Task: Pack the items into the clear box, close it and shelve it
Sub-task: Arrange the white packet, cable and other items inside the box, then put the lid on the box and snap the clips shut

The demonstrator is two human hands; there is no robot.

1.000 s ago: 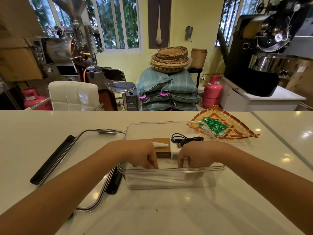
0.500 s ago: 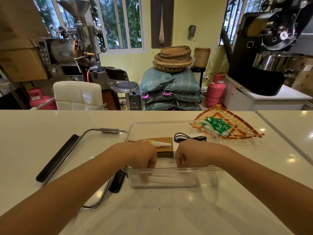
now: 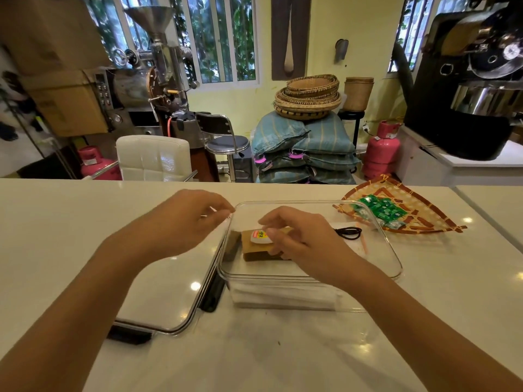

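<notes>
The clear box (image 3: pixel 392 251) stands open on the white counter. Inside lie a brown cardboard packet (image 3: pixel 254 251) and a coiled black cable (image 3: pixel 349 232). A small white glue tube (image 3: pixel 259 236) with an orange label rests on the packet, and my right hand (image 3: pixel 300 241) reaches into the box with thumb and fingers pinched on it. My left hand (image 3: pixel 192 219) hovers by the box's far left corner, fingers loosely curled and holding nothing. The box's clear lid (image 3: pixel 161 295), with black clips, lies flat just left of the box.
A woven tray (image 3: pixel 424 219) with green packets (image 3: pixel 380 209) sits at the right back of the counter. Beyond the counter's far edge are a white chair (image 3: pixel 152 158), a stool, stacked sacks and roasting machines.
Both hands have risen from the box's near wall. The left moved out to the far left corner. The right moved onto the glue tube on the brown packet.
</notes>
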